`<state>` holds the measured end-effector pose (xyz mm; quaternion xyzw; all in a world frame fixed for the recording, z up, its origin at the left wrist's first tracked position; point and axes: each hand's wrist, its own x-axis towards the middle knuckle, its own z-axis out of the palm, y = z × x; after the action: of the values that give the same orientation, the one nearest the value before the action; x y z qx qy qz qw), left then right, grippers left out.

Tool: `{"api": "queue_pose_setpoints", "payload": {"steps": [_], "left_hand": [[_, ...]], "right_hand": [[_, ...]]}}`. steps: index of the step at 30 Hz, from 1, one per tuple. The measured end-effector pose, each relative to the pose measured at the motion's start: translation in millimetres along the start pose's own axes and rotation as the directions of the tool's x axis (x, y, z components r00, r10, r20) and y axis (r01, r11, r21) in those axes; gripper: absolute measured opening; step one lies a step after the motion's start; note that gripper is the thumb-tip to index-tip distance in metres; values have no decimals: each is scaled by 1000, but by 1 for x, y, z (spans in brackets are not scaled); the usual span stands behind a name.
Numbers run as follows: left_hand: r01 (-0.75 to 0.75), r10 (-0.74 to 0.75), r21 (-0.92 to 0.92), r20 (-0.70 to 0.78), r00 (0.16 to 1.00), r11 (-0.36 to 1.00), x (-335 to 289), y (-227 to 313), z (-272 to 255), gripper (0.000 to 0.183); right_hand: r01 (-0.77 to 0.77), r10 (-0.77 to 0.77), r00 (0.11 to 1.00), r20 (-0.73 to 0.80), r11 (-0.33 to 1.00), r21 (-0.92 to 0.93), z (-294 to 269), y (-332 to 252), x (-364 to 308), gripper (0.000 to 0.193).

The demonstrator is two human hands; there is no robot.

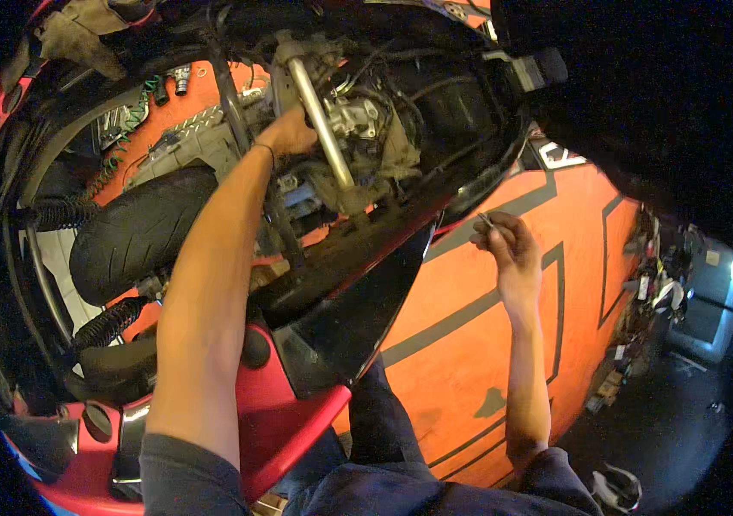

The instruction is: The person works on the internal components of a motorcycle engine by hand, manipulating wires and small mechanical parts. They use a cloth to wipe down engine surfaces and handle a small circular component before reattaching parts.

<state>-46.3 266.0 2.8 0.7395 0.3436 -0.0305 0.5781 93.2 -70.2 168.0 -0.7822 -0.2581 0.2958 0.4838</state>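
My left arm reaches into the opened body of a scooter or motorcycle. My left hand (291, 132) is beside a bare metal frame tube (321, 122), next to the engine's metal parts (358, 119). Its fingertips are hidden behind the tube, so I cannot see whether they grip anything. Out to the right, over the orange floor, my right hand (511, 245) is raised with its fingers pinched together. Between thumb and fingers sticks out a small thin metal piece (486, 220), too small to tell its exact kind.
The rear tyre (138, 232) and two black coil-over springs (107, 323) lie left of my forearm. A green coiled hose (130, 129) and a tool tray (113, 127) are on the floor beyond. Red bodywork (293, 439) is close by my body. Clutter (663, 288) lines the right side.
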Motion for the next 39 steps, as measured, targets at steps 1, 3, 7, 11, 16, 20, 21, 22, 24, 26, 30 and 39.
{"api": "queue_pose_setpoints", "payload": {"steps": [1,3,7,11,16,20,21,22,24,26,30,39], "left_hand": [[-29,36,118,-55,998,993,6,-19,-9,43],[28,-16,211,-58,998,977,4,4,6,54],[15,4,138,-140,990,990,4,-11,9,63],[39,-20,148,-128,992,988,3,-18,12,67],[-14,31,91,-188,982,996,-10,1,7,66],[61,-45,87,-174,984,994,-8,-5,6,65],[59,-45,77,-174,984,995,-8,-4,7,65],[57,-44,67,-173,984,996,-8,-3,9,66],[86,-85,1,-147,985,996,-10,9,5,66],[86,-82,18,-156,984,996,-17,5,-1,65],[1,-6,-22,-196,981,1000,-15,17,1,61],[25,-25,-3,-183,983,1000,-17,8,2,66]], "right_hand": [[-33,34,998,46,999,-14,17,-4,26,22],[96,-83,995,57,954,-282,29,-4,84,21],[193,-66,967,245,820,-538,86,6,173,31],[233,38,931,363,705,-670,124,33,217,28],[258,104,917,385,580,-773,131,58,237,30],[240,107,924,367,584,-775,137,49,232,30],[250,87,924,371,598,-762,136,52,232,30],[259,67,925,374,611,-748,134,54,232,29],[306,6,921,389,604,-736,130,51,233,28],[347,-121,914,386,726,-594,141,34,233,26],[478,-221,860,461,667,-572,154,37,263,23],[593,-64,769,636,445,-671,173,34,292,20]]}}
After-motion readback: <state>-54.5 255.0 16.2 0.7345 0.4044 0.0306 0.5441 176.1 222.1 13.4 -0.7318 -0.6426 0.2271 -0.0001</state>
